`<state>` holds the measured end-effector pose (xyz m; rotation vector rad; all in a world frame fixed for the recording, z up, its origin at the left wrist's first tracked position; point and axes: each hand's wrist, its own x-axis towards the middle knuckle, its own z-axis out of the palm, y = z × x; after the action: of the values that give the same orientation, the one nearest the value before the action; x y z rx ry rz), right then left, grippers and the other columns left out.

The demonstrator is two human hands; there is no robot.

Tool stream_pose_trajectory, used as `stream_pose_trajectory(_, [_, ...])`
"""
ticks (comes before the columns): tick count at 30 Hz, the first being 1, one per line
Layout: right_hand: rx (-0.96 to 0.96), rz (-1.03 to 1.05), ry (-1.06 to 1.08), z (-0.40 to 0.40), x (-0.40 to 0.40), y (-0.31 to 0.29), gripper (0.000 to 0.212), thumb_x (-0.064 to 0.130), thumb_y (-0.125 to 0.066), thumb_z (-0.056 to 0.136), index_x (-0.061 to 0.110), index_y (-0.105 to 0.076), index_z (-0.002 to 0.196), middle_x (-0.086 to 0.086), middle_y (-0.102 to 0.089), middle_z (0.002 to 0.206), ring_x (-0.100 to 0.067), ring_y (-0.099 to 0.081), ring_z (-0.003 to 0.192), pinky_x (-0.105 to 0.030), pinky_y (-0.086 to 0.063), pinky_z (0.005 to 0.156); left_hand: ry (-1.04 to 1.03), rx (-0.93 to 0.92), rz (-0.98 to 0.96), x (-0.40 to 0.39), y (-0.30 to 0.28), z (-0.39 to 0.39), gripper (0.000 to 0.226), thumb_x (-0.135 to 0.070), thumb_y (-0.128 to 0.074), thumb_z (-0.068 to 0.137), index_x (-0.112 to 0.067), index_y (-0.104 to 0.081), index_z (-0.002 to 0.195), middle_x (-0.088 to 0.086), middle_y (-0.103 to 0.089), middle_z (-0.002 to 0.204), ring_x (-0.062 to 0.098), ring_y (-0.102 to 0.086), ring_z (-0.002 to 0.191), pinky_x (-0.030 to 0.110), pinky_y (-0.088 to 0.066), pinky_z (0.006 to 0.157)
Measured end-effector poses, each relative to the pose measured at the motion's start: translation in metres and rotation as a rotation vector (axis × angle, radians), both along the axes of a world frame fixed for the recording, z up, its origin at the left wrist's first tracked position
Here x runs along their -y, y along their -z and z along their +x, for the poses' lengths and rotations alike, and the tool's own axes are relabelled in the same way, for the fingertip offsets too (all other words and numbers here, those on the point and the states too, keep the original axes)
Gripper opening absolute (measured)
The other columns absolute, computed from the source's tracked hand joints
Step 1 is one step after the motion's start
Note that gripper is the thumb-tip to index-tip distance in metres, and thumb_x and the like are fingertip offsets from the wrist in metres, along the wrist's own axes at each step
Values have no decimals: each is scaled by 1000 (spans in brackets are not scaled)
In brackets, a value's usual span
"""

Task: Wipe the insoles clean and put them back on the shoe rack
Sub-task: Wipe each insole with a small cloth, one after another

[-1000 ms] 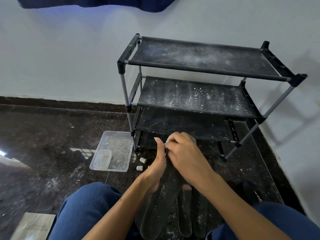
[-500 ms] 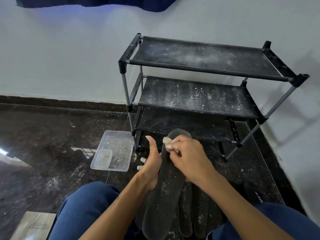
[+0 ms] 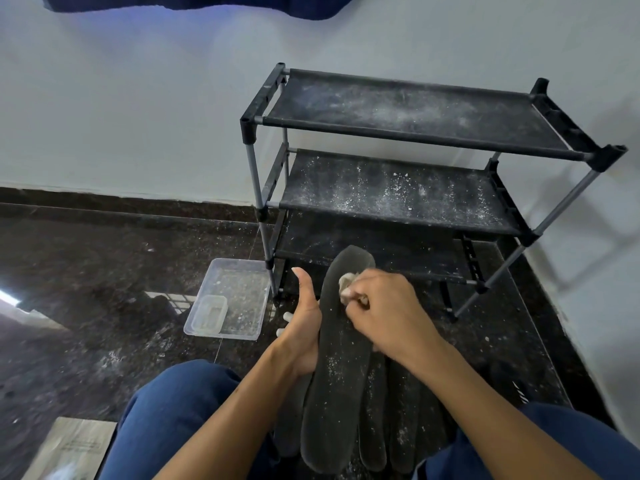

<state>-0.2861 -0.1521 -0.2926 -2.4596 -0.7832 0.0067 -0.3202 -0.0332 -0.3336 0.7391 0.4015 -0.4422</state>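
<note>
1. Dark grey insole (image 3: 341, 358), speckled white, held up lengthwise between the knees; toe end points toward the rack (image 3: 408, 188).
2. Left hand (image 3: 303, 327) supports the insole along its left edge, thumb upright beside it, fingers hidden behind.
3. Right hand (image 3: 384, 313) curled round a small pale cloth (image 3: 346, 284), pressing it to the insole's upper part.
4. More insoles (image 3: 405, 420) lie on the floor (image 3: 104, 271) under the held one, fanned out to its right; count unclear.
5. Rack stands just beyond the hands, against the white wall (image 3: 138, 116). Three black fabric shelves, each dusted with white powder; nothing on them.
6. Clear tray (image 3: 239, 296) on the floor left of the rack's front leg, with a smaller clear box (image 3: 209, 313) inside at its near corner.
7. Two small white bits (image 3: 287, 317) on the floor between tray and left hand.
8. Blue trousers (image 3: 173, 410) on both knees, bottom of view. Pale sheet (image 3: 69, 448) on the floor at lower left.
</note>
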Motion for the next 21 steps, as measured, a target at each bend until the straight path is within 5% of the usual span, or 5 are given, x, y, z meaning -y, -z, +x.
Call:
stream_pose_trajectory(2, [-88,83,19,-2,1,-4,15,15,-63,80,18,-76,89,4,-68,91,-8,-64,79,-23,-54,72,4,5,3,-1,0,0,105,-85,-6,72,-3,-67,99,20,-72,77,28,-71,65,34,-58,55])
stream_pose_trajectory(6, [113,190,132,12,3,-4,23,10,-58,86,15,-69,105,2,-66,98,-10,-62,86,-22,-49,80,-17,-2,-51,-1,1,1,108,-91,-17,65,-9,-71,110,22,-68,107,33,-67,93,52,-48,91])
stream_pose_trajectory(13, [60,15,-15,1,-2,6,21,14,-53,92,9,-72,99,0,-65,99,-14,-61,87,-27,-52,74,-5,4,15,-3,4,1,103,-85,-10,73,-7,-69,104,19,-72,86,28,-72,73,34,-58,60])
stream_pose_trajectory(19, [140,193,89,10,0,0,19,15,-59,91,8,-70,104,0,-63,103,-7,-58,73,-25,-55,66,-26,6,-38,-2,2,2,103,-88,-16,70,-11,-73,107,22,-64,115,33,-65,98,49,-54,87])
stream_pose_trajectory(21, [174,146,75,11,-3,3,21,19,-56,93,8,-70,104,-1,-63,102,-10,-59,79,-26,-53,74,-25,4,-25,-1,3,1,100,-85,-15,73,-12,-69,112,21,-68,110,33,-69,93,47,-58,79])
